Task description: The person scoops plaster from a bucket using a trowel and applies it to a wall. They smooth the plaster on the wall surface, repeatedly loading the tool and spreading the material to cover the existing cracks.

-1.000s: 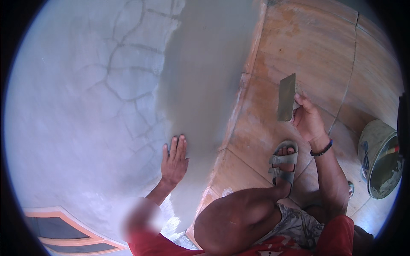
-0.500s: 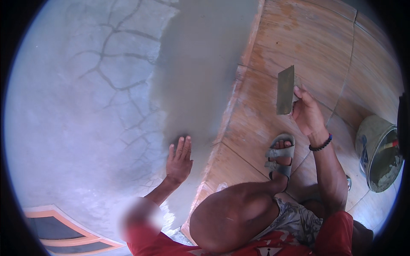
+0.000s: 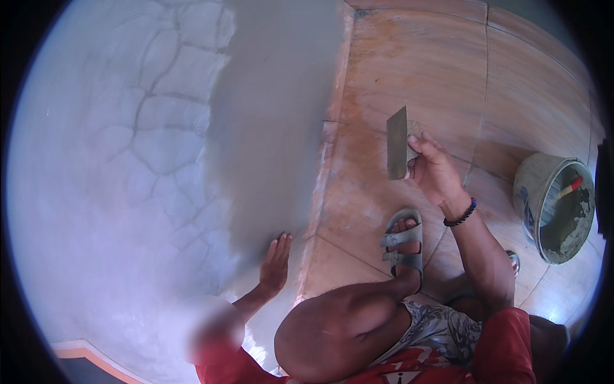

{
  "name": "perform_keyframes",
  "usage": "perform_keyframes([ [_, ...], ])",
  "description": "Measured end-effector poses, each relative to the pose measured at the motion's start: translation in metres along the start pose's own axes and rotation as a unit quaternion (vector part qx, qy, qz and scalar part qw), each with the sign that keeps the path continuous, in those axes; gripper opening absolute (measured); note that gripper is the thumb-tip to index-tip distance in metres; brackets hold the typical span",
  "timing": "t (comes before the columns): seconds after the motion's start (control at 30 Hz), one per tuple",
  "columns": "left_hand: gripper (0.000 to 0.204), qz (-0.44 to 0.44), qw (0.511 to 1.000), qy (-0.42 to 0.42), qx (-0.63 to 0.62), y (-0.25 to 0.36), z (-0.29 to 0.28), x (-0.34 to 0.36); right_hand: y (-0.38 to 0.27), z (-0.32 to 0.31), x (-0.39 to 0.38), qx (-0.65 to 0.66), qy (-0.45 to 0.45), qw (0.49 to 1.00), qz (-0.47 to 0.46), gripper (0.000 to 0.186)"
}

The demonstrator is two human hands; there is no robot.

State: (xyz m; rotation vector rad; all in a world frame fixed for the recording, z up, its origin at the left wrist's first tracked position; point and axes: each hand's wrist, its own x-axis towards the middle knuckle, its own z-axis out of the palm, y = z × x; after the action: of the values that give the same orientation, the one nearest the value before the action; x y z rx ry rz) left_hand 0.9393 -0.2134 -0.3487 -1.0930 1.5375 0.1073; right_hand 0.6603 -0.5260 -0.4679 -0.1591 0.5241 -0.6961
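My left hand (image 3: 275, 263) lies with straight fingers against the grey plaster strip (image 3: 272, 121) low on the wall, close to where the wall meets the floor. Nothing shows in that hand. Over the tiles, my right hand (image 3: 438, 168) grips a rectangular plastering trowel (image 3: 397, 144) by its back. The trowel's flat grey blade stands nearly upright, turned to the wall and apart from it. Its handle is mostly covered by my fingers. Dark, smooth plaster fills the strip, with a ragged edge toward the paler wall (image 3: 96, 192).
A bucket (image 3: 529, 192) smeared with grey mix stands tilted in view at the right, holding a brush with a red-tipped handle (image 3: 571, 187). Brown tiles (image 3: 416, 64) cover the floor. My sandalled foot (image 3: 404, 242) rests between my hands. An orange-trimmed frame (image 3: 80, 349) sits lower left.
My left hand has slid along the plaster, nearer to the floor edge and toward me. The trowel stays in my right hand, off the wall. The whole view has shifted somewhat.
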Motion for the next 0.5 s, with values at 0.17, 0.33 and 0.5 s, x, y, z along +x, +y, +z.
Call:
perform_keyframes([
  [0.17, 0.061, -0.016, 1.000, 0.021, 0.004, 0.001, 0.015, -0.005, -0.002, -0.004, 0.001, -0.015, -0.002, 1.000, -0.020, 0.032],
  [0.33, 0.078, -0.129, 0.960, 0.070, -0.239, -0.009, -0.039, -0.010, 0.019, -0.014, 0.013, -0.119, 0.064, 0.990, -0.043, 0.053],
  [0.5, 0.082, -0.427, 0.744, 0.487, -0.165, -0.085, -0.114, -0.074, 0.044, -0.045, 0.035, -0.220, 0.142, 0.965, -0.009, 0.063],
])
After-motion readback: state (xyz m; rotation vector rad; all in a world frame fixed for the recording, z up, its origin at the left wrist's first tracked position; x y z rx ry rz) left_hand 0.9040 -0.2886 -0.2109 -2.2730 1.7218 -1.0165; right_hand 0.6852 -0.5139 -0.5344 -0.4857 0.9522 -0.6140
